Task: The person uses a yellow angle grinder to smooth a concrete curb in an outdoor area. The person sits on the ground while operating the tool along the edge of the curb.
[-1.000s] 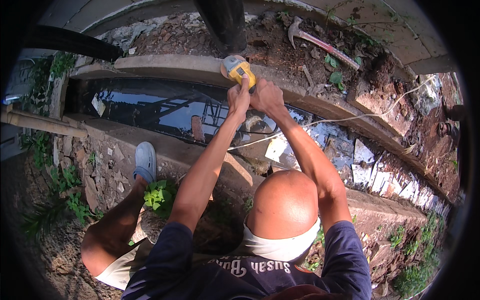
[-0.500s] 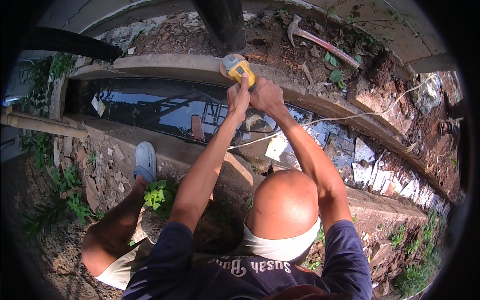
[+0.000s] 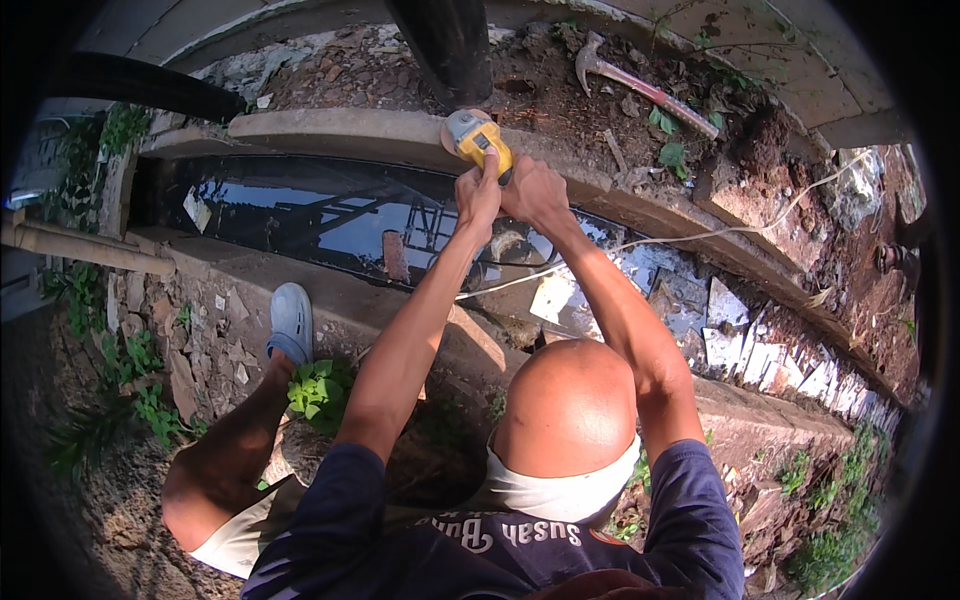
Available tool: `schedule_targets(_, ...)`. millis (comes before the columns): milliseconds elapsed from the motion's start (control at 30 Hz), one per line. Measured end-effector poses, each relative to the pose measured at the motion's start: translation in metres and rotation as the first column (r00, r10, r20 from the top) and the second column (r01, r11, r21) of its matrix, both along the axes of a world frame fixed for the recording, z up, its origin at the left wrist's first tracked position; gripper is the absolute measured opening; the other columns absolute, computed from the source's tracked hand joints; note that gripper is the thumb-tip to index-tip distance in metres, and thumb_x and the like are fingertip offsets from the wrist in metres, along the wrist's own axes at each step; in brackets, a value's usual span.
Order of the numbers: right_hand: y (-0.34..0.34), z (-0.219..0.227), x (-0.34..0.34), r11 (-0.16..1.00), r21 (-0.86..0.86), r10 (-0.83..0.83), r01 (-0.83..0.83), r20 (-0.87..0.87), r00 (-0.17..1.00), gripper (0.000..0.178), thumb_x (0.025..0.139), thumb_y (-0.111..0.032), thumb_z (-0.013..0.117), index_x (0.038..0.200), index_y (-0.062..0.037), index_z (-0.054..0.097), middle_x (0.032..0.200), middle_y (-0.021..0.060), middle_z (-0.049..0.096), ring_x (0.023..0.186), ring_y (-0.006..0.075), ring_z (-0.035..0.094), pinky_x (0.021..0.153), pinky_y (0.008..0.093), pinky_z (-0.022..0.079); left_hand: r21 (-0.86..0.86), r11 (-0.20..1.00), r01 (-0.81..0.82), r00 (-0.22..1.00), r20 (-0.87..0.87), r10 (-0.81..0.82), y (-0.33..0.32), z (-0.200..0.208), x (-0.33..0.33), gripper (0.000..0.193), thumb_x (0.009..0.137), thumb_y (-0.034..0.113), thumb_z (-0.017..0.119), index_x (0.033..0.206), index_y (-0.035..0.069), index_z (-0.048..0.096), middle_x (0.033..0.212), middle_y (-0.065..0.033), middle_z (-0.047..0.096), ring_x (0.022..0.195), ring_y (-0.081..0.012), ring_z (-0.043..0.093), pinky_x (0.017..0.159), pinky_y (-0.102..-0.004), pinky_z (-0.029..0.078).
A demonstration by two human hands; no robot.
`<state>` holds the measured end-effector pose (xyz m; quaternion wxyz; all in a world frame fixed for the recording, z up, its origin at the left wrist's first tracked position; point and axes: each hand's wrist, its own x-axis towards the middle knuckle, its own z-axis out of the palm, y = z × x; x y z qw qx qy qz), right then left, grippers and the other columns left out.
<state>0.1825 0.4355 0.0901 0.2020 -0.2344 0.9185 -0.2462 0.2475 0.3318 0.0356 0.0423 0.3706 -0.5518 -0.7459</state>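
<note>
Both arms stretch ahead over a water-filled ditch, holding a yellow angle grinder [image 3: 487,140] by its body. My left hand [image 3: 479,200] wraps round its near left side, the thumb lying along the top. Just to the right, my right hand [image 3: 534,192] is closed round the rear of the tool, hiding that part. The round disc [image 3: 448,138] at the grinder's head meets or nearly meets the far concrete edge [image 3: 340,125], by the foot of a thick black post [image 3: 445,50]; whether it touches I cannot tell.
A claw hammer [image 3: 648,88] lies on the soil at far right. Dark water [image 3: 290,215] stands in the ditch, with a brick piece [image 3: 395,256] in it. A pale cord [image 3: 720,232] crosses to the right, above broken white tiles [image 3: 770,360]. My left foot wears a grey clog [image 3: 291,318].
Almost nothing differs. The grinder and both hands stay at the same spot on the far edge, with only a very slight shift.
</note>
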Motion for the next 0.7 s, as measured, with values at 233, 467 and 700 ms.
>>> schedule_targets(233, 0.001, -0.005, -0.001, 1.0, 0.009, 0.011, -0.011, -0.021, 1.0, 0.059, 0.095, -0.045, 0.072, 0.131, 0.0015, 0.066, 0.107, 0.0341, 0.078, 0.106, 0.0511, 0.076, 0.093, 0.06, 0.06, -0.074, 0.997, 0.03, 0.999, 0.02, -0.029, -0.004, -0.013, -0.001, 0.064, 0.114, 0.059, 0.055, 0.124, -0.002, 0.072, 0.098, -0.0053, 0.068, 0.081, -0.0161, 0.073, 0.06, -0.0369, 0.066)
schedule_targets(467, 0.003, -0.01, -0.004, 1.0, 0.011, 0.014, -0.014, -0.021, 1.0, 0.057, 0.095, -0.045, 0.071, 0.128, 0.0013, 0.066, 0.108, 0.0337, 0.078, 0.106, 0.0515, 0.076, 0.093, 0.0604, 0.06, -0.043, 0.998, 0.041, 0.998, 0.052, -0.038, -0.001, -0.008, -0.002, 0.064, 0.114, 0.06, 0.054, 0.123, -0.002, 0.071, 0.099, -0.0063, 0.069, 0.081, -0.0163, 0.074, 0.059, -0.0371, 0.065)
schedule_targets(700, 0.001, -0.01, -0.004, 1.0, 0.015, 0.021, -0.021, 0.0, 1.0, 0.06, 0.095, -0.047, 0.071, 0.131, 0.0018, 0.066, 0.108, 0.0339, 0.078, 0.106, 0.0512, 0.076, 0.094, 0.0601, 0.06, -0.073, 0.997, 0.03, 0.999, 0.021, -0.029, -0.003, -0.016, -0.002, 0.064, 0.114, 0.059, 0.054, 0.125, -0.002, 0.07, 0.099, -0.0066, 0.069, 0.081, -0.0167, 0.074, 0.061, -0.0383, 0.066)
